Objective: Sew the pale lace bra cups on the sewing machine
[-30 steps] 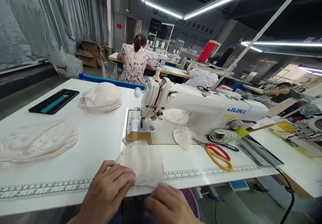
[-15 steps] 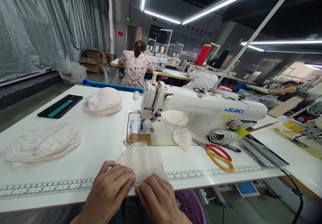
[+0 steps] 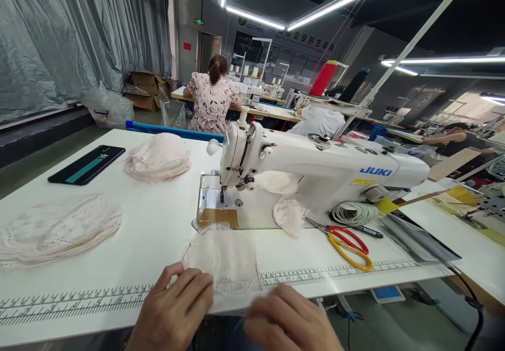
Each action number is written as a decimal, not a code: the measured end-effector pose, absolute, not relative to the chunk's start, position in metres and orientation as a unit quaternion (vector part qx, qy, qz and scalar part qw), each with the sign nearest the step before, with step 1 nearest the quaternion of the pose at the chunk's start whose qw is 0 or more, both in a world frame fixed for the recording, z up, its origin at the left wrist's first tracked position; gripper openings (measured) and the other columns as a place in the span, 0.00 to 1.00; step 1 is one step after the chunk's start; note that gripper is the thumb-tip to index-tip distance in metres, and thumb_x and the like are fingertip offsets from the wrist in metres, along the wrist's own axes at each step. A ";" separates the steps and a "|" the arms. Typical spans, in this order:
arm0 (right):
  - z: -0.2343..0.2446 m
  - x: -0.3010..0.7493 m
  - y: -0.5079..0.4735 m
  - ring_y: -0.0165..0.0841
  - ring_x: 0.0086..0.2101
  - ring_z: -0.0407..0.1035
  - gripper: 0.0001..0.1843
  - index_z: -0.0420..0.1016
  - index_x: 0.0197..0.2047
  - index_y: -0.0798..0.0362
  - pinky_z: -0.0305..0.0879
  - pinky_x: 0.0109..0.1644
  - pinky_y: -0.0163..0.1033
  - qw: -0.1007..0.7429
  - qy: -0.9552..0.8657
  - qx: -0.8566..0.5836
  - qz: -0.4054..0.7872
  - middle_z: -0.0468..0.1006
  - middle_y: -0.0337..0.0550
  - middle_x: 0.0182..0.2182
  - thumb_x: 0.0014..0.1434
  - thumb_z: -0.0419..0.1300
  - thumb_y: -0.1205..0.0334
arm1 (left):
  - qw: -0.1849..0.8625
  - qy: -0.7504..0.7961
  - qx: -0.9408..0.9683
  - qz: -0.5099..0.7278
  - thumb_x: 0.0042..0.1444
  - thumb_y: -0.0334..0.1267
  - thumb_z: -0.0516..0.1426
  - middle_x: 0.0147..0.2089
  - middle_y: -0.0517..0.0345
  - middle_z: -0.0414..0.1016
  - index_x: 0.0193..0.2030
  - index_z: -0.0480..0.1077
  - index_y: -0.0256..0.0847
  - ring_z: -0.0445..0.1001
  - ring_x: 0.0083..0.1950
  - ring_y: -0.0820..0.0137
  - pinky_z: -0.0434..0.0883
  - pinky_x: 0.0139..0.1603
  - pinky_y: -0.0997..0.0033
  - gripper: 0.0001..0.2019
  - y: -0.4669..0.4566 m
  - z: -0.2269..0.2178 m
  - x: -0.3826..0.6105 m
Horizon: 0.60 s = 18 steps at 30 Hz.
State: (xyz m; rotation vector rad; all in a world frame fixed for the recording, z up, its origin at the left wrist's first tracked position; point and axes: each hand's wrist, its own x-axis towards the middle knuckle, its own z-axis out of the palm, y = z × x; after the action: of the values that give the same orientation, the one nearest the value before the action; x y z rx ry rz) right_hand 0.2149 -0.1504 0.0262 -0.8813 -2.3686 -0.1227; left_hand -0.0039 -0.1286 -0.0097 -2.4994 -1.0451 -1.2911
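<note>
I had the left hand [image 3: 175, 306] resting, fingers bent, on the near left part of the thin, pale pink fabric piece [image 3: 226, 256], which lay on the white counter [image 3: 153, 230] before the white JUKI sewing machine [image 3: 315, 159]. The right hand [image 3: 290, 319], blurred and curled, was near the fabric's right corner. I couldn't tell whether either hand gripped anything.

The table [image 3: 158, 209] looked smooth and glossy; the thin cloth [image 3: 221, 256] toward seven o'clock was matt; scissors [image 3: 330, 230] at four had metal blades and plastic handles; the curtain [image 3: 87, 40] at ten shone.
</note>
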 end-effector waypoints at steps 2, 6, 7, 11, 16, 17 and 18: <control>0.034 0.200 -0.133 0.34 0.33 0.67 0.27 0.70 0.39 0.54 0.61 0.35 0.40 0.281 -0.916 -0.286 -0.023 0.75 0.45 0.34 0.66 0.39 0.43 | 0.096 -0.341 -0.836 -0.420 0.66 0.29 0.42 0.37 0.54 0.79 0.35 0.73 0.37 0.75 0.39 0.69 0.59 0.47 0.63 0.18 -0.128 -0.013 -0.003; 0.029 0.185 -0.117 0.33 0.33 0.66 0.30 0.70 0.37 0.54 0.58 0.42 0.42 0.236 -0.921 -0.309 0.002 0.74 0.43 0.31 0.62 0.41 0.38 | 0.130 -0.334 -0.821 -0.444 0.66 0.28 0.42 0.36 0.53 0.80 0.34 0.74 0.36 0.75 0.40 0.68 0.60 0.48 0.63 0.20 -0.127 -0.015 -0.003; 0.025 0.185 -0.117 0.33 0.33 0.66 0.30 0.70 0.36 0.54 0.58 0.42 0.42 0.237 -0.920 -0.312 0.001 0.74 0.43 0.31 0.62 0.41 0.38 | 0.136 -0.331 -0.818 -0.450 0.66 0.27 0.42 0.36 0.53 0.80 0.33 0.74 0.36 0.75 0.40 0.68 0.60 0.49 0.64 0.20 -0.127 -0.015 -0.004; 0.017 0.188 -0.120 0.33 0.33 0.66 0.27 0.70 0.38 0.54 0.56 0.40 0.42 0.256 -0.914 -0.313 -0.003 0.76 0.42 0.33 0.65 0.41 0.41 | 0.137 -0.334 -0.838 -0.409 0.65 0.26 0.42 0.38 0.52 0.81 0.35 0.74 0.35 0.76 0.41 0.67 0.61 0.49 0.63 0.20 -0.128 -0.011 -0.006; 0.019 0.188 -0.119 0.33 0.33 0.65 0.27 0.70 0.37 0.54 0.55 0.39 0.41 0.248 -0.915 -0.318 -0.004 0.75 0.43 0.32 0.65 0.41 0.41 | 0.133 -0.329 -0.846 -0.398 0.66 0.26 0.42 0.39 0.53 0.81 0.36 0.74 0.35 0.77 0.42 0.67 0.61 0.50 0.65 0.19 -0.127 -0.006 -0.006; 0.018 0.188 -0.119 0.33 0.33 0.65 0.28 0.70 0.37 0.54 0.55 0.39 0.41 0.247 -0.916 -0.317 -0.005 0.75 0.43 0.31 0.65 0.41 0.41 | 0.135 -0.329 -0.845 -0.399 0.66 0.26 0.42 0.39 0.53 0.81 0.36 0.74 0.35 0.77 0.42 0.68 0.61 0.50 0.65 0.19 -0.127 -0.006 -0.006; 0.018 0.188 -0.119 0.33 0.33 0.65 0.28 0.70 0.37 0.54 0.55 0.39 0.41 0.246 -0.916 -0.316 -0.007 0.75 0.43 0.32 0.65 0.41 0.41 | 0.136 -0.329 -0.844 -0.401 0.66 0.26 0.43 0.39 0.53 0.81 0.36 0.74 0.36 0.77 0.42 0.68 0.62 0.50 0.66 0.19 -0.127 -0.006 -0.006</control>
State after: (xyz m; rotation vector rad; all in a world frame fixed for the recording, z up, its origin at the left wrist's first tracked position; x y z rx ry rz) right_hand 0.1882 -0.1186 0.0177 -0.8634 -2.4996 -0.0182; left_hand -0.0058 -0.1272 -0.0057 -2.4447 -0.9525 -1.1602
